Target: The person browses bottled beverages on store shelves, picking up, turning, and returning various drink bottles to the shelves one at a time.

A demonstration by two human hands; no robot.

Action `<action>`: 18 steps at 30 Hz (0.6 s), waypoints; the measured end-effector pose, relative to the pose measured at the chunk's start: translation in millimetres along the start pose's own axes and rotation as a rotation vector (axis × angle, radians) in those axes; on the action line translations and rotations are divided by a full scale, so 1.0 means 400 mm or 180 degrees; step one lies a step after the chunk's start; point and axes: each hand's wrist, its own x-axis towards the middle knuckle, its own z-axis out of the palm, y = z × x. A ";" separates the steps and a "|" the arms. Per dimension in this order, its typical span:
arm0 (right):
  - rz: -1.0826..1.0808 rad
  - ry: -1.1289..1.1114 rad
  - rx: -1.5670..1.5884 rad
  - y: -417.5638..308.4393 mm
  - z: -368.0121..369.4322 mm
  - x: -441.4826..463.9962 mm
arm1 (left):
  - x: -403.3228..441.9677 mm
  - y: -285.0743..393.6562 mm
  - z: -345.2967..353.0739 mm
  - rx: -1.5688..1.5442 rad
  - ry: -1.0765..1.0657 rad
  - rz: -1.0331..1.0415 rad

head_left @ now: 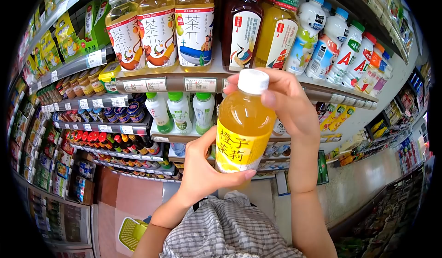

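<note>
Orange-yellow drink bottle (pixel 247 120) is held in the air, in front of the shop shelves; it is a little tilted, with its white cap (pixel 253 81) upward and its yellow label (pixel 239 150), which carries dark characters, turned to the camera; the left hand (pixel 198 166) is closed around the lower part, and its thumb lies across the front near the base; the right hand (pixel 297 104) has its fingers bent around the cap, with the thumb at the side of it; how strongly they press, I cannot tell; behind, on the upper shelf (pixel 177 84), there stand tea bottles (pixel 156 32) and, more to the right, white bottles with coloured caps (pixel 328 41); on the floor, at the lower left, there is a yellow-green basket (pixel 125 234).
</note>
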 end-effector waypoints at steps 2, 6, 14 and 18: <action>0.0008 -0.0052 0.0038 -0.005 -0.001 -0.010 | 0.001 0.003 -0.002 0.0206 -0.0014 0.0043; -0.0026 -0.0005 0.0031 -0.025 0.029 -0.025 | -0.002 -0.016 -0.013 -0.0822 -0.0569 -0.0421; 0.0158 -0.0175 0.0190 -0.053 0.050 -0.044 | -0.006 -0.060 -0.016 -0.1727 -0.1195 -0.0526; 0.0202 -0.0188 0.0228 -0.053 0.048 -0.044 | -0.007 -0.072 -0.016 -0.2005 -0.1316 -0.0654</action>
